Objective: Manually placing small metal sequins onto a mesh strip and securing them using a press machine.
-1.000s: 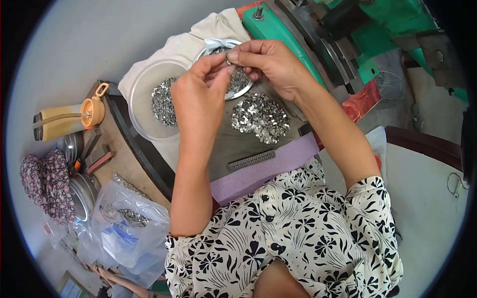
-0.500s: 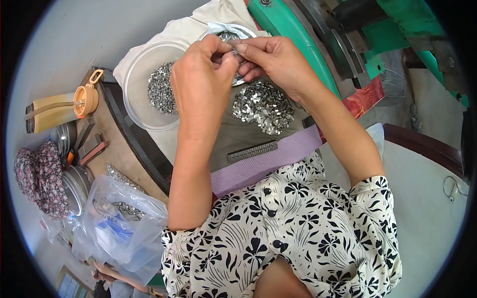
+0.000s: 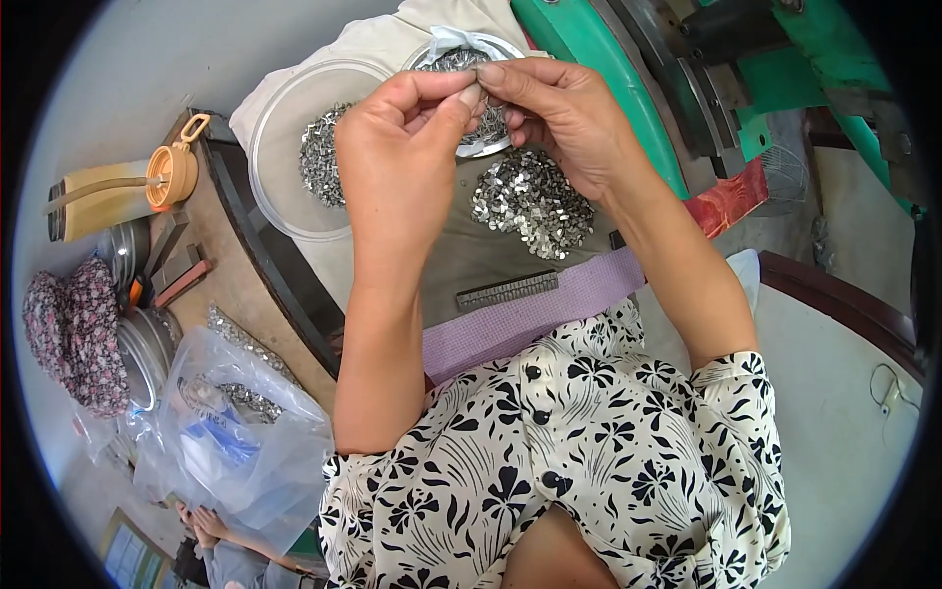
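Observation:
My left hand [image 3: 397, 147] and my right hand [image 3: 569, 113] meet fingertip to fingertip over a round metal-rimmed bowl [image 3: 517, 49]. Both thumbs press against the forefingers in a pinch. Whatever lies between them is too small to make out. Small shiny metal pieces [image 3: 453, 61] fill the bowl, partly hidden by my hands. To the left, a clear round tub [image 3: 257, 182] holds more small metal pieces [image 3: 320, 157], some behind my left wrist. A loose heap of flat silvery pieces [image 3: 535, 208] lies on the cloth below my right hand.
A slotted metal bar [image 3: 507, 290] rests by a purple mat [image 3: 599, 293] near my body. Green machinery [image 3: 613, 83] stands at the right. On the left are an orange-lidded bottle [image 3: 171, 177], metal blocks [image 3: 177, 265] and a plastic bag [image 3: 231, 442]. Another person's hands [image 3: 204, 525] show lower left.
The whole view has shifted slightly. My fingertips stay together over the bowl, now nearly tip to tip, with my left forefinger straighter. The heap and tub look unchanged.

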`<action>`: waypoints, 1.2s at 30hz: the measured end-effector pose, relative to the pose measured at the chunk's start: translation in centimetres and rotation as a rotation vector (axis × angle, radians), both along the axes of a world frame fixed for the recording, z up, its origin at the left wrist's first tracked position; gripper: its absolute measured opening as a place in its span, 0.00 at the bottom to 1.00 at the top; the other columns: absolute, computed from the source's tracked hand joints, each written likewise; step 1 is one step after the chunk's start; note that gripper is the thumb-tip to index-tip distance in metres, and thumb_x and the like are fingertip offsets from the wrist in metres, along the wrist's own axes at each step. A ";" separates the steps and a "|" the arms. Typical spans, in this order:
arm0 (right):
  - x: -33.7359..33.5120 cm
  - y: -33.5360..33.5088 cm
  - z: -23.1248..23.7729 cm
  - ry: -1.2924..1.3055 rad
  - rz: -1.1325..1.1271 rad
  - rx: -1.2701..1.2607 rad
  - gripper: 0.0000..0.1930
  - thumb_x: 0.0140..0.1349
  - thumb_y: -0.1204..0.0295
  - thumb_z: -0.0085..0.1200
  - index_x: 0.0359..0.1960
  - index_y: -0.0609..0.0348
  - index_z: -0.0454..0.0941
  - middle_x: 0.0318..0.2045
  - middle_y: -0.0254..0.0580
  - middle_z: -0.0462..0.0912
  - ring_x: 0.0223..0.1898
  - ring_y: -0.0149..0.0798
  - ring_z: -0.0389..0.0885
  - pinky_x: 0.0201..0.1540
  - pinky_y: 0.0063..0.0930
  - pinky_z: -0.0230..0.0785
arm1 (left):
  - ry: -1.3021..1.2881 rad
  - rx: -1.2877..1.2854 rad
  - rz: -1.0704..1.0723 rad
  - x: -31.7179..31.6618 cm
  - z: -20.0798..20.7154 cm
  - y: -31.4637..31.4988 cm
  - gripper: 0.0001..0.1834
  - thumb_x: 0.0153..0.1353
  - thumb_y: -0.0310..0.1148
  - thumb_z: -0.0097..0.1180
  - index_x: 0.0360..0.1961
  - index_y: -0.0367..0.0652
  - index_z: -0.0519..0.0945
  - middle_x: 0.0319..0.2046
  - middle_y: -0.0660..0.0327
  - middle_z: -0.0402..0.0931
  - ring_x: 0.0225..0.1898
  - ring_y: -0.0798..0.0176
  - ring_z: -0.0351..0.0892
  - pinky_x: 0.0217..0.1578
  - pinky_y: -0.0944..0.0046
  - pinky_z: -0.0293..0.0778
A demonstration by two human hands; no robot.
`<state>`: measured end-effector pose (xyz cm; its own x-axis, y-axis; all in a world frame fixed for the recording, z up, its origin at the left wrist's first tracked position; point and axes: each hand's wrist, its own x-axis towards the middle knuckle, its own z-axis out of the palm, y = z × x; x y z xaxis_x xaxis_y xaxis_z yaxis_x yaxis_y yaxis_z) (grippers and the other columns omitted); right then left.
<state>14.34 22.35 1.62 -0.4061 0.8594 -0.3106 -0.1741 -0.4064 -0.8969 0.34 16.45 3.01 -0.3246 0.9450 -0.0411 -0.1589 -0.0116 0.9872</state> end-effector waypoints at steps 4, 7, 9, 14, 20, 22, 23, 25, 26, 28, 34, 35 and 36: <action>0.0 0.3 0.2 -0.132 0.016 0.120 0.13 0.61 0.62 0.67 0.37 0.60 0.88 0.27 0.29 0.84 0.26 0.20 0.73 0.26 0.17 0.66 | 0.071 -0.025 -0.002 0.1 -0.1 -0.1 0.06 0.61 0.20 0.61 0.38 0.29 0.84 0.31 0.61 0.84 0.32 0.76 0.80 0.34 0.74 0.76; 0.3 0.4 0.2 -0.202 0.062 0.105 0.11 0.63 0.65 0.65 0.37 0.60 0.86 0.27 0.27 0.81 0.26 0.20 0.73 0.28 0.16 0.66 | 0.265 -0.079 0.032 0.1 -0.2 0.0 0.05 0.59 0.20 0.62 0.36 0.32 0.85 0.30 0.59 0.85 0.29 0.71 0.82 0.33 0.71 0.77; 0.3 0.7 -0.1 -0.260 0.066 0.145 0.10 0.63 0.66 0.65 0.37 0.61 0.86 0.27 0.28 0.82 0.26 0.20 0.73 0.28 0.16 0.66 | 0.513 -0.071 0.052 0.2 -0.3 -0.1 0.05 0.57 0.21 0.63 0.35 0.34 0.85 0.29 0.58 0.84 0.28 0.66 0.82 0.33 0.67 0.77; 0.2 1.4 -2.0 -0.477 0.057 0.466 0.10 0.62 0.68 0.65 0.37 0.64 0.86 0.28 0.31 0.84 0.29 0.20 0.76 0.32 0.17 0.68 | 1.006 0.181 0.108 -0.1 -0.9 -0.7 0.04 0.55 0.22 0.64 0.33 0.37 0.85 0.29 0.54 0.79 0.29 0.52 0.81 0.32 0.59 0.76; 1.0 0.2 -2.3 -0.523 -0.026 0.758 0.12 0.58 0.66 0.67 0.34 0.64 0.87 0.22 0.40 0.83 0.23 0.25 0.76 0.28 0.24 0.68 | 0.843 0.281 0.022 -0.6 -2.1 -7.3 0.10 0.53 0.18 0.64 0.38 0.38 0.84 0.32 0.55 0.77 0.35 0.55 0.79 0.34 0.59 0.74; 1.9 -1.3 -1.4 -0.524 0.109 0.687 0.08 0.62 0.72 0.64 0.35 0.65 0.86 0.29 0.35 0.86 0.32 0.23 0.79 0.37 0.19 0.71 | 0.794 0.162 0.009 -0.9 -2.5 -10.2 0.14 0.52 0.16 0.64 0.40 0.39 0.84 0.33 0.56 0.77 0.34 0.56 0.78 0.35 0.61 0.74; 2.1 -2.3 -1.2 -0.487 0.126 0.695 0.06 0.61 0.73 0.64 0.35 0.65 0.86 0.29 0.35 0.85 0.33 0.23 0.79 0.36 0.19 0.71 | 0.773 0.117 -0.004 -1.0 -2.8 -11.6 0.14 0.52 0.15 0.63 0.40 0.39 0.84 0.33 0.56 0.77 0.34 0.57 0.78 0.35 0.62 0.74; 2.6 -4.5 -0.9 -0.501 0.202 0.613 0.04 0.60 0.76 0.64 0.34 0.63 0.86 0.30 0.35 0.84 0.33 0.24 0.79 0.35 0.20 0.71 | 0.748 0.015 -0.038 -1.3 -3.4 -13.9 0.14 0.51 0.17 0.65 0.40 0.39 0.84 0.34 0.56 0.78 0.35 0.56 0.78 0.36 0.62 0.74; 3.0 -5.6 -0.9 -0.459 0.250 0.533 0.03 0.58 0.78 0.64 0.34 0.63 0.86 0.30 0.36 0.84 0.31 0.28 0.80 0.33 0.22 0.70 | 0.758 0.017 -0.027 -1.3 -3.9 -14.6 0.14 0.51 0.17 0.65 0.40 0.39 0.84 0.34 0.56 0.78 0.35 0.56 0.78 0.36 0.62 0.74; 2.9 -7.4 -1.7 -0.512 0.284 0.708 0.04 0.57 0.77 0.65 0.34 0.62 0.85 0.29 0.39 0.83 0.29 0.31 0.80 0.31 0.24 0.69 | 0.762 -0.054 -0.088 -1.4 -4.7 -15.7 0.15 0.49 0.19 0.67 0.40 0.39 0.84 0.35 0.56 0.78 0.36 0.54 0.78 0.37 0.60 0.74; 2.8 -10.0 -4.2 -0.678 0.325 1.115 0.06 0.49 0.72 0.69 0.28 0.54 0.84 0.26 0.34 0.79 0.28 0.40 0.79 0.31 0.33 0.70 | 0.813 -0.154 -0.203 -1.2 -5.4 -16.2 0.19 0.43 0.22 0.72 0.40 0.39 0.85 0.38 0.57 0.76 0.40 0.56 0.74 0.42 0.61 0.71; 2.8 -10.2 -4.2 -0.714 0.316 1.153 0.06 0.49 0.71 0.69 0.28 0.53 0.84 0.26 0.33 0.78 0.28 0.39 0.79 0.31 0.33 0.69 | 0.801 -0.182 -0.231 -1.2 -5.5 -16.1 0.19 0.42 0.23 0.73 0.40 0.40 0.86 0.38 0.58 0.76 0.40 0.57 0.73 0.42 0.61 0.71; 3.0 -10.2 -4.2 -0.715 0.332 1.148 0.06 0.49 0.71 0.69 0.28 0.53 0.84 0.26 0.33 0.78 0.28 0.39 0.79 0.31 0.33 0.69 | 0.806 -0.153 -0.221 -1.3 -5.5 -16.1 0.19 0.42 0.23 0.73 0.40 0.40 0.86 0.38 0.58 0.76 0.40 0.57 0.73 0.42 0.61 0.71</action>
